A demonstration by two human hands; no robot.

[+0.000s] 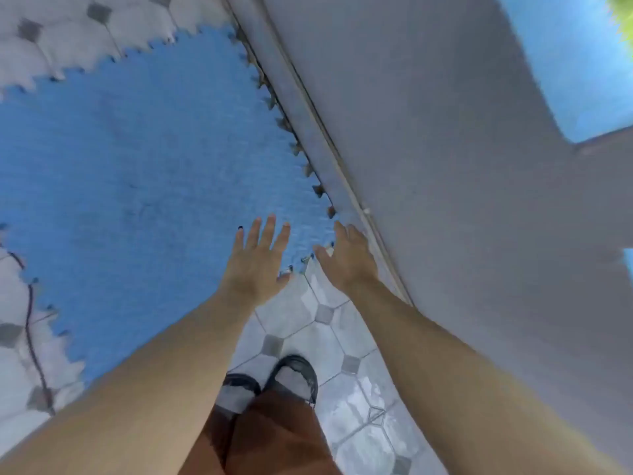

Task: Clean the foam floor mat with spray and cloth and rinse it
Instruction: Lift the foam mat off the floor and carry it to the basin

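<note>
A large blue foam floor mat (137, 173) with toothed interlocking edges lies flat on the tiled floor, its right edge along the base of a grey wall. My left hand (258, 262) is stretched out over the mat's near right corner, fingers spread and holding nothing. My right hand (346, 258) reaches just beside that same corner, at the mat's edge near the wall, fingers apart and empty. Whether either hand touches the mat is unclear. No spray bottle or cloth is in view.
A grey wall (462, 166) rises on the right with a narrow ledge at its foot. The floor is wet pale tile (308, 337) with small grey diamonds. My sandalled feet (284, 378) stand just below the mat's corner. A dark thin cord (30, 323) runs across the tiles at left.
</note>
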